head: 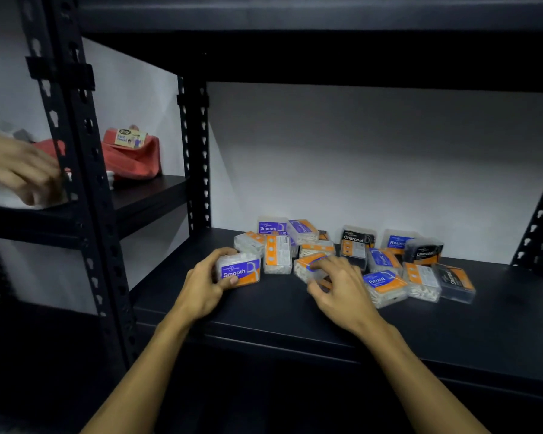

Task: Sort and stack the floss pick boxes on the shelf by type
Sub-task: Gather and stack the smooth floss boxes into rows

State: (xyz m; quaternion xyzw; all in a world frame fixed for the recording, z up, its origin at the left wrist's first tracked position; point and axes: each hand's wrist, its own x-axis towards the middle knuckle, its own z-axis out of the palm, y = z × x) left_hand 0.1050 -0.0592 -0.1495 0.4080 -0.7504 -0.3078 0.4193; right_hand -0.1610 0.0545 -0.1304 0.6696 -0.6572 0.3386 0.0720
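L hand [205, 288] grips clear plastic "Smooth" box [239, 270] – R hand [339, 289] fingers curled on another box [309, 268] (glossy, rectangular).

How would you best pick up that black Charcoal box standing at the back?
Pinch the Charcoal box across its two narrow sides, coming down from above. It stands upright with its top free, while other boxes crowd its base and the wall is close behind, so a front approach looks blocked.

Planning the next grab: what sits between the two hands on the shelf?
In the head view, a box lying label-down sits between the left hand and right hand.
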